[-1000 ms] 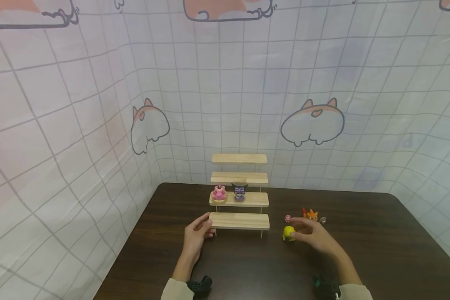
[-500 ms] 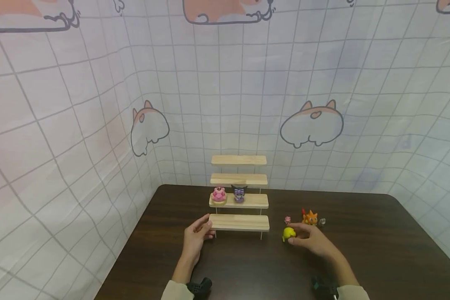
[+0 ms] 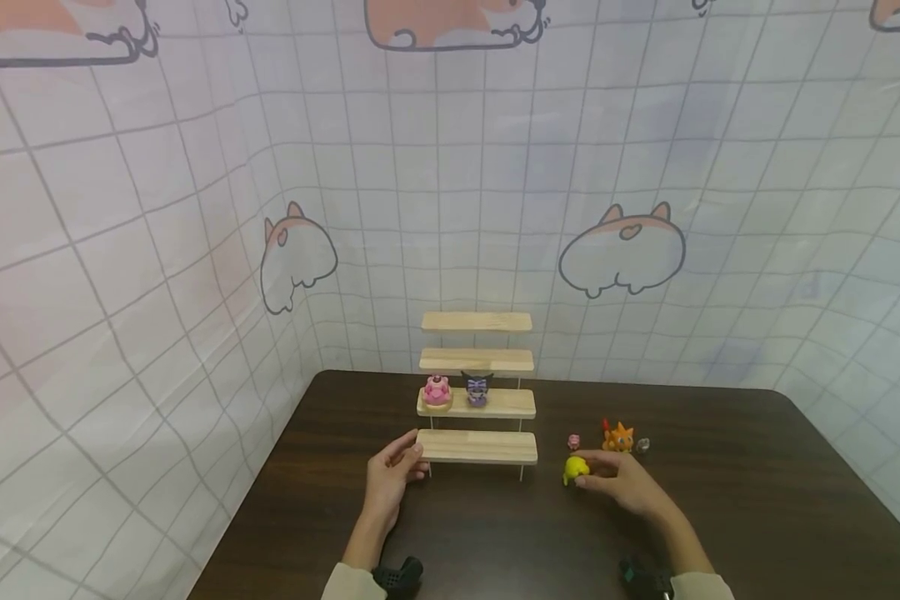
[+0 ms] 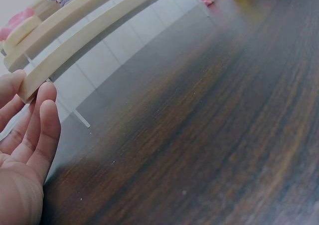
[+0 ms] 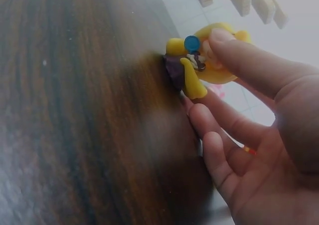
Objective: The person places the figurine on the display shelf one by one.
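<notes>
My left hand (image 3: 390, 479) holds the left end of the lowest step of a wooden tiered display stand (image 3: 476, 447), thumb on top and fingers beneath. On the step above sit a pink figurine (image 3: 437, 392) and a black-and-purple figurine (image 3: 477, 392). Right of the stand, my right hand (image 3: 633, 485) pinches a yellow figurine (image 5: 192, 68) by its head between thumb and fingers. The figurine has a blue disc and a dark purple lower part, close to the tabletop; whether it touches cannot be told.
Behind the right hand stand a small pink figurine (image 3: 573, 442), an orange figurine (image 3: 618, 438) with a red part, and a small grey piece (image 3: 643, 445). A grid-patterned cloth (image 3: 480, 208) surrounds the back and sides of the dark wooden table (image 3: 307, 467).
My right hand's fingers have come down from near the small pink figurine onto the yellow figurine and now pinch it. The left hand has stayed on the stand.
</notes>
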Action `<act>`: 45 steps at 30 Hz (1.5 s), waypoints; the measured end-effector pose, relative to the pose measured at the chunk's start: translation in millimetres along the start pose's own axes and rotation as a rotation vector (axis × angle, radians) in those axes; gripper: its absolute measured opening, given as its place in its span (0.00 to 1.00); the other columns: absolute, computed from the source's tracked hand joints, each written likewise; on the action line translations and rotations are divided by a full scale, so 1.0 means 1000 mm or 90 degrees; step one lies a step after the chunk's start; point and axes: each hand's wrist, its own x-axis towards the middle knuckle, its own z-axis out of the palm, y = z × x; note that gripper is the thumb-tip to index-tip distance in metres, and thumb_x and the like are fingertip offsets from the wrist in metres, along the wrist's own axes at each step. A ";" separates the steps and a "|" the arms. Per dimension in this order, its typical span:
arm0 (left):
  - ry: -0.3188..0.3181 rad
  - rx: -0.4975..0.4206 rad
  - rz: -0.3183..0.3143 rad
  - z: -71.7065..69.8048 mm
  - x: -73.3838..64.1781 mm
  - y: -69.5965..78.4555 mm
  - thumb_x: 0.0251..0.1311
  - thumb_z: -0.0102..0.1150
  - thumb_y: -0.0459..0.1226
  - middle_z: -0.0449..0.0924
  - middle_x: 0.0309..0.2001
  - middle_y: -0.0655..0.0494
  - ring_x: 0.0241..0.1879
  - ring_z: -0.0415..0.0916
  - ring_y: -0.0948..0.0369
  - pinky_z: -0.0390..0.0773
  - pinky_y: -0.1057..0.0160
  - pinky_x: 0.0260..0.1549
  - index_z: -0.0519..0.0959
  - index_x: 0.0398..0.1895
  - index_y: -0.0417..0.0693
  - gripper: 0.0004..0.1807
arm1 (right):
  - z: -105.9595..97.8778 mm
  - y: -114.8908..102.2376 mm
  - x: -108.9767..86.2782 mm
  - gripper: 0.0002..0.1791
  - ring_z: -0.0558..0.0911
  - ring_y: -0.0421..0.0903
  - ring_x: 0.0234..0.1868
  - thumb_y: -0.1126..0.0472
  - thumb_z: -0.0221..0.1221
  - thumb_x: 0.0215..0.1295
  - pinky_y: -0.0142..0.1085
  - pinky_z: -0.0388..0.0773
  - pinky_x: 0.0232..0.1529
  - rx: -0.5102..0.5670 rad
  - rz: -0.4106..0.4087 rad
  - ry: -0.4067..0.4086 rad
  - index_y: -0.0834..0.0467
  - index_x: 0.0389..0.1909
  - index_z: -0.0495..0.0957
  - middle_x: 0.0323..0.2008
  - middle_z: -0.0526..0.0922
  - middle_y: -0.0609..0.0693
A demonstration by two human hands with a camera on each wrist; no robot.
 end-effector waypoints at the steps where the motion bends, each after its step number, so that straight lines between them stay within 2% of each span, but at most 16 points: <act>1: 0.001 0.001 -0.003 0.000 0.000 0.000 0.68 0.66 0.39 0.87 0.35 0.56 0.30 0.84 0.64 0.86 0.67 0.34 0.77 0.66 0.39 0.25 | 0.000 0.000 0.000 0.28 0.84 0.49 0.49 0.54 0.67 0.68 0.29 0.82 0.44 -0.006 0.000 0.001 0.63 0.64 0.77 0.54 0.84 0.63; 6: 0.002 0.006 -0.007 0.000 -0.002 0.001 0.69 0.65 0.39 0.87 0.36 0.56 0.30 0.84 0.64 0.86 0.67 0.34 0.77 0.66 0.40 0.25 | 0.002 0.002 0.001 0.27 0.84 0.55 0.54 0.52 0.66 0.68 0.28 0.82 0.46 -0.042 -0.007 0.014 0.62 0.63 0.79 0.57 0.83 0.63; 9: 0.004 0.010 -0.004 0.000 -0.002 0.002 0.69 0.65 0.39 0.87 0.37 0.56 0.30 0.84 0.63 0.86 0.67 0.34 0.77 0.66 0.40 0.25 | 0.001 0.002 0.001 0.26 0.81 0.61 0.59 0.52 0.66 0.69 0.37 0.84 0.52 -0.049 -0.006 0.025 0.61 0.62 0.79 0.60 0.82 0.63; 14: 0.003 0.008 -0.002 0.000 -0.001 0.001 0.68 0.65 0.39 0.87 0.37 0.55 0.31 0.84 0.63 0.86 0.67 0.34 0.77 0.66 0.40 0.25 | 0.002 -0.002 0.001 0.25 0.79 0.63 0.63 0.51 0.65 0.69 0.50 0.82 0.57 -0.049 -0.016 0.040 0.60 0.63 0.80 0.60 0.82 0.61; 18: -0.001 0.006 0.004 -0.001 0.000 0.002 0.68 0.66 0.40 0.87 0.37 0.55 0.31 0.84 0.64 0.86 0.66 0.34 0.77 0.66 0.39 0.26 | 0.003 -0.007 0.001 0.26 0.79 0.62 0.62 0.51 0.64 0.70 0.47 0.82 0.57 -0.050 -0.041 0.053 0.61 0.63 0.79 0.59 0.84 0.59; 24: 0.000 0.000 0.004 -0.001 -0.001 0.002 0.68 0.66 0.39 0.87 0.38 0.55 0.31 0.84 0.64 0.86 0.67 0.34 0.77 0.66 0.39 0.26 | 0.003 -0.017 0.003 0.28 0.79 0.60 0.64 0.49 0.64 0.71 0.48 0.82 0.59 -0.059 -0.046 0.078 0.60 0.65 0.78 0.63 0.82 0.57; 28: 0.003 0.003 -0.004 -0.001 -0.002 0.001 0.68 0.65 0.39 0.87 0.38 0.55 0.31 0.84 0.64 0.86 0.67 0.35 0.77 0.66 0.40 0.26 | 0.001 -0.026 0.002 0.26 0.84 0.49 0.55 0.50 0.64 0.71 0.37 0.84 0.50 -0.042 -0.050 0.082 0.60 0.64 0.78 0.56 0.86 0.56; 31: 0.000 0.005 -0.003 -0.001 -0.001 0.001 0.68 0.66 0.40 0.87 0.38 0.55 0.31 0.85 0.63 0.86 0.67 0.35 0.77 0.66 0.40 0.26 | 0.000 -0.033 0.002 0.24 0.84 0.40 0.46 0.52 0.64 0.71 0.32 0.83 0.44 -0.024 -0.068 0.092 0.59 0.63 0.79 0.51 0.87 0.54; 34: 0.000 0.002 0.002 0.001 -0.002 0.001 0.68 0.66 0.40 0.87 0.39 0.54 0.32 0.85 0.63 0.87 0.66 0.35 0.77 0.66 0.40 0.26 | -0.001 -0.040 0.001 0.22 0.83 0.36 0.44 0.53 0.64 0.71 0.32 0.83 0.43 -0.022 -0.089 0.109 0.58 0.62 0.80 0.51 0.87 0.54; 39: 0.006 0.005 0.003 0.001 -0.003 0.001 0.69 0.65 0.39 0.87 0.38 0.53 0.31 0.84 0.63 0.87 0.66 0.35 0.77 0.66 0.40 0.25 | 0.000 -0.052 -0.002 0.21 0.84 0.37 0.46 0.55 0.64 0.70 0.29 0.83 0.44 -0.012 -0.100 0.129 0.58 0.61 0.80 0.51 0.87 0.55; 42: 0.010 0.010 0.001 0.000 -0.003 0.001 0.69 0.64 0.39 0.86 0.37 0.54 0.31 0.84 0.64 0.86 0.67 0.34 0.77 0.67 0.40 0.25 | 0.001 -0.058 -0.002 0.21 0.85 0.38 0.47 0.56 0.64 0.71 0.35 0.85 0.47 -0.027 -0.108 0.138 0.58 0.61 0.80 0.51 0.87 0.55; 44: 0.013 0.012 -0.001 0.000 -0.003 0.001 0.69 0.64 0.39 0.86 0.37 0.55 0.31 0.84 0.64 0.86 0.67 0.34 0.77 0.67 0.40 0.25 | 0.001 -0.062 -0.002 0.21 0.86 0.43 0.50 0.56 0.65 0.70 0.48 0.80 0.61 -0.041 -0.112 0.153 0.59 0.61 0.80 0.52 0.87 0.56; 45: 0.012 0.012 -0.001 0.000 -0.002 0.000 0.69 0.64 0.39 0.86 0.36 0.55 0.31 0.84 0.64 0.86 0.67 0.34 0.76 0.67 0.40 0.25 | 0.001 -0.064 -0.002 0.22 0.86 0.44 0.51 0.55 0.65 0.70 0.56 0.73 0.67 -0.050 -0.111 0.163 0.59 0.61 0.80 0.53 0.87 0.55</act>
